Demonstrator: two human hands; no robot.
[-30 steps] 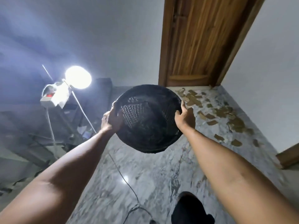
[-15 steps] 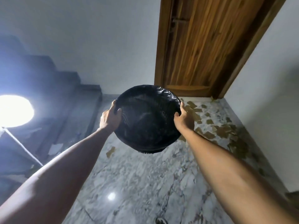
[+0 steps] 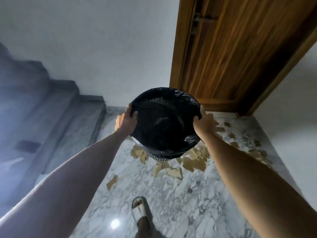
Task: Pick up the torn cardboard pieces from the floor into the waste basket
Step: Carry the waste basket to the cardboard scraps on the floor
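We are holding the waste basket [image 3: 164,124] out in front of us with both hands, its mouth tipped toward us so that we are looking down into its dark mesh inside. A black plastic liner [image 3: 187,96] is folded over its rim. Our left hand [image 3: 125,122] is gripping the rim on the left side, fingers curled over the edge; our right hand [image 3: 205,123] is gripping the rim on the right side, thumb hooked over the liner. Whether the basket's base is touching the floor we cannot tell. The torn cardboard pieces [image 3: 193,163] are lying scattered on the marble floor [image 3: 180,200], some just beneath and beside the basket, others spreading to the right along the white wall, and one piece [image 3: 112,182] is lying apart on the near left. Behind the basket a wooden door [image 3: 231,48] is standing closed, and grey stone steps [image 3: 68,107] are rising on the left. Our foot in a white sandal [image 3: 141,207] is showing at the bottom edge.
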